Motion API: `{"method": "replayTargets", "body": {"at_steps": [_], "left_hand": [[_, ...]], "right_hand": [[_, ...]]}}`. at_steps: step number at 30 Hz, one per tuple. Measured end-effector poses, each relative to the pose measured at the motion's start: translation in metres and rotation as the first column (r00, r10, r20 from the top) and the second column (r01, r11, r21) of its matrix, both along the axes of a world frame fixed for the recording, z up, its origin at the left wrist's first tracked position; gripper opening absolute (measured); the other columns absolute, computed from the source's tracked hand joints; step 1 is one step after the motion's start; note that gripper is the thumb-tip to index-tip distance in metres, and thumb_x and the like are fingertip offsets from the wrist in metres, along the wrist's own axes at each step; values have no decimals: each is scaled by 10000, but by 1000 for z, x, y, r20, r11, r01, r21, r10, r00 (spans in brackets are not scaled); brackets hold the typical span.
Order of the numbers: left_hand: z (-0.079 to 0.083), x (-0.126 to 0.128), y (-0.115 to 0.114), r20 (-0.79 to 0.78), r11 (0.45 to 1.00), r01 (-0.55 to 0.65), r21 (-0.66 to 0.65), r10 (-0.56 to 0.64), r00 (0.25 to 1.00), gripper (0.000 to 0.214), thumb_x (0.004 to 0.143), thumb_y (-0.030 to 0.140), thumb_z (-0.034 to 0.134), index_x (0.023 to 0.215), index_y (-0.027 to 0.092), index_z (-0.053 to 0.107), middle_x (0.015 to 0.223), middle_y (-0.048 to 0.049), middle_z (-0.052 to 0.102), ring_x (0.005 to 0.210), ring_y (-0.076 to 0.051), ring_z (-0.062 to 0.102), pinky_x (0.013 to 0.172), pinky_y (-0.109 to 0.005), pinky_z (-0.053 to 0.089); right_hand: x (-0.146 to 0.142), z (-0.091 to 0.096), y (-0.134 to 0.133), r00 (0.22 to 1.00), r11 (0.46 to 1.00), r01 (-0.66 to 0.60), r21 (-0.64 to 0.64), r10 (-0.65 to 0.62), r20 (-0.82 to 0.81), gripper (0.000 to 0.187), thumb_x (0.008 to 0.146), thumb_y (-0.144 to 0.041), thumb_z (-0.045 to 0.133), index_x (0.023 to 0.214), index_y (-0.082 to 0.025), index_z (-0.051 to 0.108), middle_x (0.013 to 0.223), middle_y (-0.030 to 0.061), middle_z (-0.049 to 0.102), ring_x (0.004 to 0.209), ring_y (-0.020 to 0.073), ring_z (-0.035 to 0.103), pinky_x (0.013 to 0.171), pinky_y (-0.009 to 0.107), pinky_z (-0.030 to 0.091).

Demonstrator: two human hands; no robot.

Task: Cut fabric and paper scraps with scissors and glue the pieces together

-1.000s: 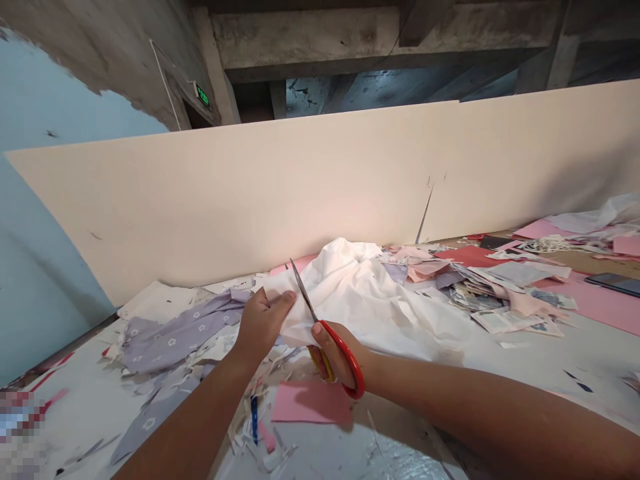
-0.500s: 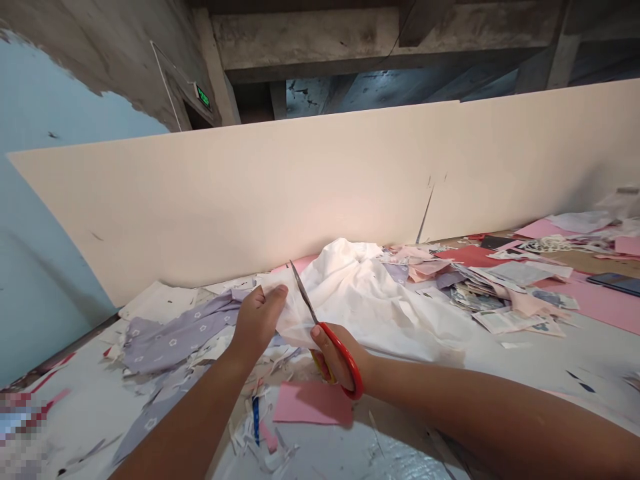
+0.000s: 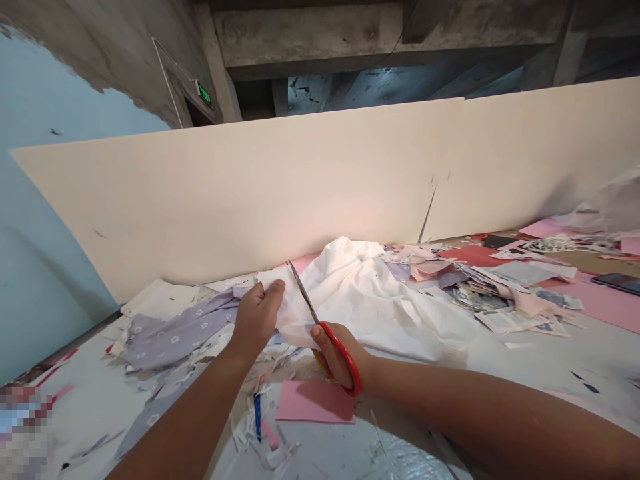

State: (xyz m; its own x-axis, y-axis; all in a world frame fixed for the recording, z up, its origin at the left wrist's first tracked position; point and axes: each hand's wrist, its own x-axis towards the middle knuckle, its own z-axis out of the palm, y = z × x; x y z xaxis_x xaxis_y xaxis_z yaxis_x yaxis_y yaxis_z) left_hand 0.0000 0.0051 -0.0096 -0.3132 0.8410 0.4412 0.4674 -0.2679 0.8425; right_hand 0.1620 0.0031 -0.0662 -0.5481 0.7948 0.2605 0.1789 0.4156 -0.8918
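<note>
My right hand [image 3: 337, 357] is closed round the handles of red-handled scissors [image 3: 350, 357], whose blades point up and away at the white cloth. Pinched between thumb and fingers of my left hand [image 3: 259, 310] is an edge of thin white cloth [image 3: 370, 293], just left of the blades. The rest of this cloth lies in a rumpled heap beyond and to the right of my hands. Below the scissors, a pink rectangular piece [image 3: 316, 401] lies flat on the table.
Purple flower-printed fabric [image 3: 175, 337] and scraps lie left. On the right are a pile of cut pieces [image 3: 493, 293], a red sheet [image 3: 475, 255], a pink sheet [image 3: 607, 303] and a dark phone [image 3: 620, 283]. A tall cream board [image 3: 275, 193] stands along the back.
My left hand has shifted very slightly left with the cloth. The scissors stay almost in the same place, and the whole view has moved a little.
</note>
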Motion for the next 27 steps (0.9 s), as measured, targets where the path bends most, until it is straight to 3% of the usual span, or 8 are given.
{"method": "replayTargets", "body": {"at_steps": [8, 21, 27], "left_hand": [[2, 1, -1, -22, 1000, -24, -10, 23, 999, 382, 728, 516, 478, 660, 150, 563, 552, 14, 508, 525, -122, 443, 484, -221, 349], [5, 4, -3, 16, 1000, -18, -15, 18, 1000, 347, 726, 486, 504, 650, 151, 555, 552, 22, 490, 528, -114, 426, 485, -217, 338], [6, 9, -5, 125, 1000, -4, 1, 4, 992, 305, 714, 442, 535, 625, 150, 547, 521, 27, 472, 505, -109, 422, 473, -217, 339]], "right_hand": [[-1, -4, 2, 999, 993, 19, 119, -23, 29, 543, 856, -587, 207, 516, -190, 357, 423, -21, 385, 453, 103, 374, 462, 233, 300], [-3, -8, 5, 998, 994, 59, 91, -59, -3, 512, 837, -602, 237, 540, -193, 322, 436, -40, 331, 434, 86, 307, 432, 232, 244], [-3, -10, 3, 995, 999, 31, -24, -33, -92, 525, 821, -624, 250, 540, -192, 346, 402, -39, 344, 391, 83, 325, 396, 228, 245]]}}
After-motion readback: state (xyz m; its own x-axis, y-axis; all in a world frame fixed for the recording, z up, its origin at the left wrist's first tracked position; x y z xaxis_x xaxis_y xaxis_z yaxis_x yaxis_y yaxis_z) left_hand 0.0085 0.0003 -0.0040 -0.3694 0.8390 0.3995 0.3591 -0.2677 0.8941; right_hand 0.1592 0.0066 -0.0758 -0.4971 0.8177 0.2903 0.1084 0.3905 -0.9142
